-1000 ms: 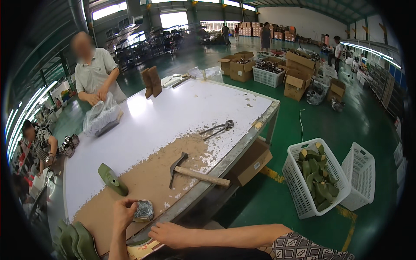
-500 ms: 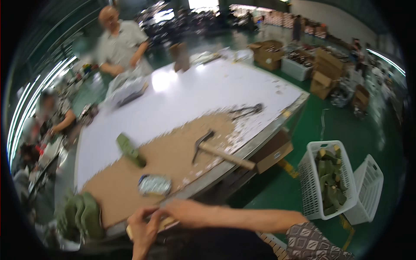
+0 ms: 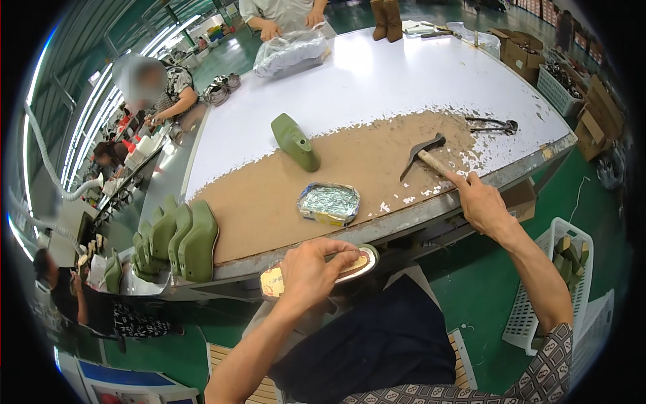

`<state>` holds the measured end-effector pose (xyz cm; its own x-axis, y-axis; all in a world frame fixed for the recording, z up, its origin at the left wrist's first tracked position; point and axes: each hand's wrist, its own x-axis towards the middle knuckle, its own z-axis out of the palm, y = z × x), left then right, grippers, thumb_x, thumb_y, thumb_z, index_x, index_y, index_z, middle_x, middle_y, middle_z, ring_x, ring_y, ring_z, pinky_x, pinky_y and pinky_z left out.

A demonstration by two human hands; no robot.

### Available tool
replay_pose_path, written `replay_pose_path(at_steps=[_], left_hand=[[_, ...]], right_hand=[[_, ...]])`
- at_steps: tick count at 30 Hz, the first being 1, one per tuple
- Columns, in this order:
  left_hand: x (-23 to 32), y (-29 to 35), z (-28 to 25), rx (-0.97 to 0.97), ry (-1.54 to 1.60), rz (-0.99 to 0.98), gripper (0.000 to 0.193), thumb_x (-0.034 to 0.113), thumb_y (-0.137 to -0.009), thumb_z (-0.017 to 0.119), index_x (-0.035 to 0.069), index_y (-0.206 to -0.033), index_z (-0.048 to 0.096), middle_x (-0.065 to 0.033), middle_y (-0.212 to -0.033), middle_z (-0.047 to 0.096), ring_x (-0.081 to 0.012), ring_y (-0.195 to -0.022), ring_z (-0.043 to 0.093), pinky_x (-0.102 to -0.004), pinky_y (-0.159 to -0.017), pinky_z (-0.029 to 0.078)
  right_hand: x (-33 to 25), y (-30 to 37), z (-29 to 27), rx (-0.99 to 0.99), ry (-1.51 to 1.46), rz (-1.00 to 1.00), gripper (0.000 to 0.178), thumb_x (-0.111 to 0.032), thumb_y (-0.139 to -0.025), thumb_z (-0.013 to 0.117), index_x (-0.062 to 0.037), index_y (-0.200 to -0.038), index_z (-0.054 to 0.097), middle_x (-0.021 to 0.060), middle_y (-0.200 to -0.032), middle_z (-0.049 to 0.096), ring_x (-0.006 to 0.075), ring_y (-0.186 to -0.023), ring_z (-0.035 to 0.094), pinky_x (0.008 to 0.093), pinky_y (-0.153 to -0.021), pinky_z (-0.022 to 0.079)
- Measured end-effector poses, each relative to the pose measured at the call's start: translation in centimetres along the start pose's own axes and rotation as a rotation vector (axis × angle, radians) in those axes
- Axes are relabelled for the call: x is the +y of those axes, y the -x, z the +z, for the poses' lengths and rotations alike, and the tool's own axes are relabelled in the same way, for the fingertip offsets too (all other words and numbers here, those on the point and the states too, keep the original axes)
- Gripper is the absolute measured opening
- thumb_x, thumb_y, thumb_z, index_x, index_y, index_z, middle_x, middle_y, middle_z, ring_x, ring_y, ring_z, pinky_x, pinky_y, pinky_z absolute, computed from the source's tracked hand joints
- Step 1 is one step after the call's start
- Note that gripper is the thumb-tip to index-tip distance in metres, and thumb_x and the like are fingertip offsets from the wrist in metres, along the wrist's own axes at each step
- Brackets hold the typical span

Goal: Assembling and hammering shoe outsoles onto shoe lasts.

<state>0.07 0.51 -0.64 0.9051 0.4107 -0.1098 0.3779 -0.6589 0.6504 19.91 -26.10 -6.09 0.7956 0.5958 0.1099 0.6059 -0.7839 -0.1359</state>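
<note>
At the table's near edge, my left hand [image 3: 311, 273] is closed round a green shoe last [image 3: 376, 254] turned sole up, with a pale insole [image 3: 272, 281] on it. The thumb presses on the insole. Off to the right, my right hand [image 3: 483, 205] grips the handle end of a hammer [image 3: 434, 161], whose dark curved head rests on the worn brown tabletop. Between my hands, farther in, sits an opened packet of small silvery nails [image 3: 330, 203]. Beyond it a single green last [image 3: 295, 143] lies on the table. Several green lasts [image 3: 196, 241] stand in a row at the left corner.
Pincers [image 3: 492, 126] lie at the table's right side. Across the table [image 3: 377, 87], a person handles a plastic-wrapped bundle [image 3: 293, 54], near brown boots [image 3: 387, 20]. A white basket [image 3: 531, 303] of lasts stands on the floor at right. Another person [image 3: 176, 94] works at left.
My right hand has left the last and reached right onto the hammer handle. My left hand keeps the last. The view has turned, shifting the whole scene.
</note>
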Motion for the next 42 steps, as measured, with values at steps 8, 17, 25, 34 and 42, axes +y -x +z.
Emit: replay_pose_path(at_steps=[8,17,25,34,42], left_hand=[[-0.5,-0.2,0.6,0.044,-0.101,0.221,0.014,0.030,-0.079,0.072,0.017,-0.083,0.076,-0.0036,-0.088,0.072,-0.0261,-0.077,0.066,-0.0357,-0.068,0.049],[-0.6,0.4,0.5,0.107,-0.074,0.284,0.012,0.023,-0.076,0.075,0.012,-0.082,0.075,-0.0037,-0.095,0.072,-0.0262,-0.081,0.067,-0.0362,-0.070,0.050],[0.4,0.8,-0.7,-0.041,-0.260,0.252,0.040,0.033,-0.075,0.076,0.009,-0.105,0.068,-0.0087,-0.100,0.069,-0.0297,-0.093,0.064,-0.0389,-0.080,0.048],[-1.9,1.4,-1.6,-0.062,-0.510,0.480,0.054,0.042,-0.072,0.074,0.013,-0.116,0.062,-0.0076,-0.096,0.064,-0.0261,-0.093,0.060,-0.0415,-0.084,0.040],[-0.5,1.3,-1.2,-0.064,-0.563,0.415,0.047,0.037,-0.073,0.073,0.013,-0.112,0.060,-0.0065,-0.094,0.062,-0.0272,-0.088,0.060,-0.0391,-0.081,0.042]], right_hand=[[-4.3,6.6,-2.5,0.180,-0.797,-0.022,0.047,-0.006,-0.095,0.052,-0.0108,-0.140,0.040,0.0240,-0.113,0.062,0.0404,-0.094,0.063,0.0377,-0.080,0.050],[-7.2,9.2,-7.8,0.198,-0.892,-0.376,0.048,-0.002,-0.090,0.059,-0.0062,-0.136,0.046,0.0145,-0.088,0.066,0.0198,-0.065,0.063,0.0288,-0.060,0.051],[-7.7,9.7,-6.8,0.174,-0.714,-0.436,0.050,-0.004,-0.087,0.064,-0.0101,-0.134,0.049,0.0129,-0.086,0.067,0.0263,-0.064,0.064,0.0321,-0.057,0.053],[-5.7,11.3,-5.6,0.188,-0.940,-0.276,0.047,0.002,-0.088,0.062,-0.0028,-0.132,0.046,0.0129,-0.090,0.066,0.0140,-0.065,0.063,0.0262,-0.057,0.050],[-6.1,11.2,-4.8,0.150,-0.930,-0.273,0.049,0.000,-0.084,0.068,-0.0056,-0.130,0.051,0.0149,-0.104,0.068,0.0224,-0.077,0.069,0.0287,-0.065,0.054]])
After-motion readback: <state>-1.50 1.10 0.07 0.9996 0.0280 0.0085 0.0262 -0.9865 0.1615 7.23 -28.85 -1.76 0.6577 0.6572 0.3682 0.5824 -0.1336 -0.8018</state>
